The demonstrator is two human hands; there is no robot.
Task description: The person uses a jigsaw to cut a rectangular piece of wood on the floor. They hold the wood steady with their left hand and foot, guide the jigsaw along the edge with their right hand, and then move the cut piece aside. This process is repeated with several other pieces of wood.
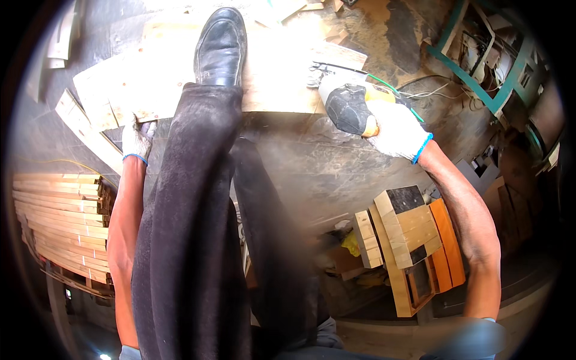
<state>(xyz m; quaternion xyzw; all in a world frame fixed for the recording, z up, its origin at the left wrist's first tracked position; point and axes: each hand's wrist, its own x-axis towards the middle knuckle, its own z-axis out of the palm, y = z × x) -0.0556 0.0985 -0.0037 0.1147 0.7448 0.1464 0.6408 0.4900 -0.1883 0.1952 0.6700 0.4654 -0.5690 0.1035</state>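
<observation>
Ideally, I'd press the pale board [273, 84] flat under the black shoe [220, 49]; it lies ahead of the left hand [138, 138], which touches its near edge, closure unclear to me, while the right hand [397, 127] grips the power tool [348, 105], best held level, green cord [382, 83] clear.

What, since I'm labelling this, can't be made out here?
Head view: part of the board, hidden by the shoe.
Head view: underside of the power tool, hidden by its body.
Head view: palm of the right hand, hidden by its gloved back.
Head view: right sleeve, blurred, cut by lower edge.
</observation>
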